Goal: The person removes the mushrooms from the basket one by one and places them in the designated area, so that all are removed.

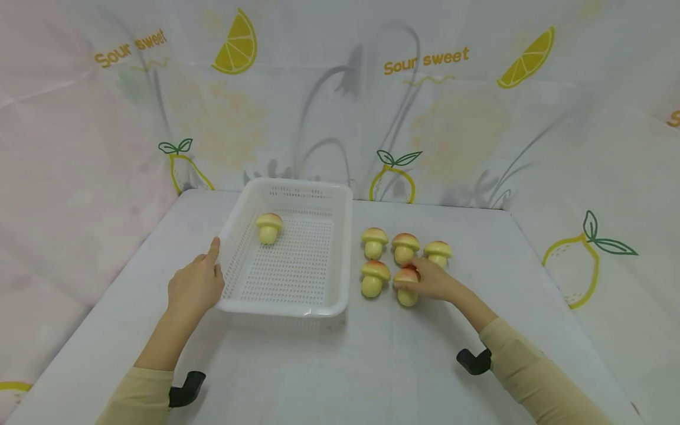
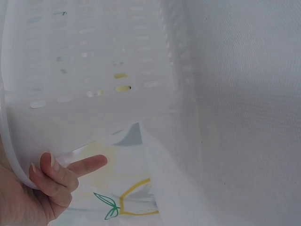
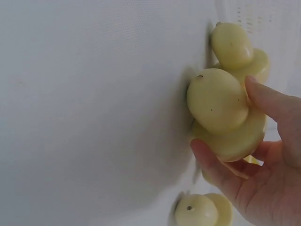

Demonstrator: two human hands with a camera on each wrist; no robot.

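My right hand holds a toy mushroom with a cream stem and reddish cap, thumb on one side and fingers on the other. That mushroom is the near right one of a cluster on the table. Right behind it stand another mushroom and one further right; two more, far and near, stand on the left. At the left rim of a white perforated plastic basket, my left hand grips the edge, index finger extended. One mushroom stands inside the basket.
A white cloth covers the table. Behind it hangs a lemon-printed curtain, which also covers both sides. Black curved pieces stick out from the sleeves near both wrists.
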